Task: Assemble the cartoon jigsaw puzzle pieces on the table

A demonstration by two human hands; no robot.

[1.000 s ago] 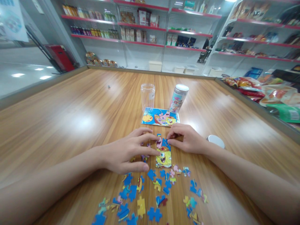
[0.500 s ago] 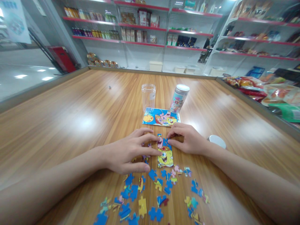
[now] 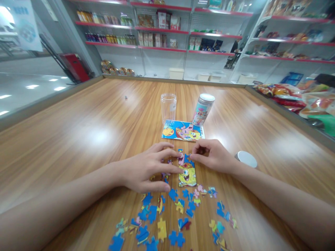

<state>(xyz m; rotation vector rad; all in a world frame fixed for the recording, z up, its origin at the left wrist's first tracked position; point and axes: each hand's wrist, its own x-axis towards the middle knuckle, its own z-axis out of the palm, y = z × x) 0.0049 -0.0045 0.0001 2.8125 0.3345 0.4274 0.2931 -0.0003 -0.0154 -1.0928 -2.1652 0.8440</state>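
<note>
A partly joined jigsaw puzzle (image 3: 188, 176) with a yellow cartoon face lies flat on the wooden table. My left hand (image 3: 148, 169) rests over its left side, fingers spread, with fingertips on the joined pieces. Some loose pieces are partly hidden under that palm. At the puzzle's upper right, my right hand (image 3: 216, 157) pinches thumb and forefinger at the edge of a blue puzzle piece (image 3: 187, 158). Several loose puzzle pieces (image 3: 161, 230) are scattered nearer to me. Beyond the hands lies a picture card (image 3: 180, 131) with the cartoon scene.
Behind the card stand a clear plastic jar (image 3: 168, 106) and a printed canister (image 3: 203, 109) with a silver lid. A round silver lid (image 3: 246, 159) lies beside my right wrist. Bagged snacks (image 3: 282, 96) sit past the table's right edge, and stocked shelves (image 3: 162, 31) line the back.
The view has shifted slightly, so everything sits a little further right. My right fingertips have drawn together and slightly right at the blue piece. My left hand stays on the puzzle.
</note>
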